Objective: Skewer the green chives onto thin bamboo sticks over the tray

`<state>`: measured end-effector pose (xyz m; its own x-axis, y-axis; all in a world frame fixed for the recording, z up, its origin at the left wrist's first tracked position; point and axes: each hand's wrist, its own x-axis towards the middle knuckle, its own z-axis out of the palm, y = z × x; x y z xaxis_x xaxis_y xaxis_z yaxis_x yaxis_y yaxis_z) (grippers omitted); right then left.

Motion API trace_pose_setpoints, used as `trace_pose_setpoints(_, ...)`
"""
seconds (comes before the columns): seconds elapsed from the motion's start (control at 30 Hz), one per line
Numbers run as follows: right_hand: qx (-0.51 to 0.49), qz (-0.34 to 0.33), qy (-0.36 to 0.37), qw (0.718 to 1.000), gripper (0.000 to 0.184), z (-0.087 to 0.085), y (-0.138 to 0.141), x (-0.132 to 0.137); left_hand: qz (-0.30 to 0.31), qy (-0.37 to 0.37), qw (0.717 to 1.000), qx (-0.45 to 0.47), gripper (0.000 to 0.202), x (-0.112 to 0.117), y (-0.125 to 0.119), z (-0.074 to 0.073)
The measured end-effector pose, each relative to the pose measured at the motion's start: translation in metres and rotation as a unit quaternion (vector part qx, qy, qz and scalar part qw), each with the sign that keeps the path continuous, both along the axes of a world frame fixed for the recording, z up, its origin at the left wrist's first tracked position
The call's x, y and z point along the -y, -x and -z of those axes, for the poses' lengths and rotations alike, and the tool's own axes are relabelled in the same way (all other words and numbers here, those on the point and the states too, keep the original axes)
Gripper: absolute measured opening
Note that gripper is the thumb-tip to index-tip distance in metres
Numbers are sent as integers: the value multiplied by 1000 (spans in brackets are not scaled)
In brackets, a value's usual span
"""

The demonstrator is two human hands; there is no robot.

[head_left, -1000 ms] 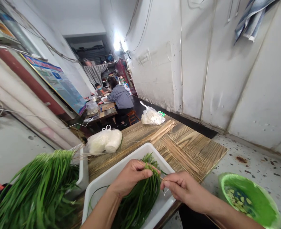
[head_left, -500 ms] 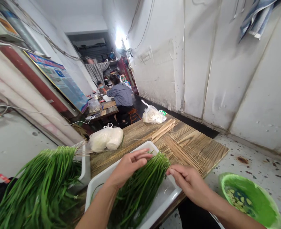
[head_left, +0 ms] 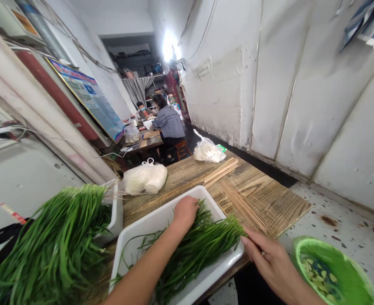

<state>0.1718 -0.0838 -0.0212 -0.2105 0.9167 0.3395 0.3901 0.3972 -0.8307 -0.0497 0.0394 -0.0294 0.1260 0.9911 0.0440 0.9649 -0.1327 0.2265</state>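
Note:
Long green chives (head_left: 202, 258) lie in a white tray (head_left: 121, 250) in front of me. My right hand (head_left: 265, 256) pinches the pale cut ends of a bunch of chives at the tray's right rim; whether a thin stick runs through them is hidden by the fingers. My left hand (head_left: 187, 210) reaches into the far part of the tray. Its fingers curl down around loose chives (head_left: 202, 216), with the fingertips mostly hidden. On the left, a second heap of chives (head_left: 62, 228) hangs over another white tray (head_left: 116, 216), with thin sticks poking from its ends.
Bamboo skewers (head_left: 244, 203) lie in two crossing piles on the wooden table (head_left: 288, 207). Two filled plastic bags (head_left: 145, 178) (head_left: 208, 150) stand along its far side. A green basin (head_left: 349, 262) with pale slices is at lower right. Two people sit at a table behind.
My left hand has moved from above the bunch down into the far part of the tray, its fingers now curled. My right hand has shifted right with the chive ends, turning the bunch sideways.

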Motion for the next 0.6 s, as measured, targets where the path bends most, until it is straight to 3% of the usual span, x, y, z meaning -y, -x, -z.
trace_pose_setpoints(0.1, -2, 34, -16, 999, 28, 3, 5, -4, 9, -14, 1000, 9, 18, -3, -2, 4)
trace_pose_setpoints(0.2, -1, 40, -12, 999, 32, 2, 13, -10, 6, -31, 991, 132, 20, -4, 0, 0)
trace_pose_setpoints(0.27, -13, 24, -7, 1000, 32, -3, 20, -15, 5, -28, 963, 268, 21, 0, 3, -7)
trace_pose_setpoints(0.4, -65, -20, 17, 998, 22, -14, 39, -28, -10, 50, 875, 481, 37, 20, 7, -28)
trace_pose_setpoints(0.6, -194, -58, 68, 977, 22, -15, 58, -41, -23, 52, 824, 564, 34, 41, 2, -49)
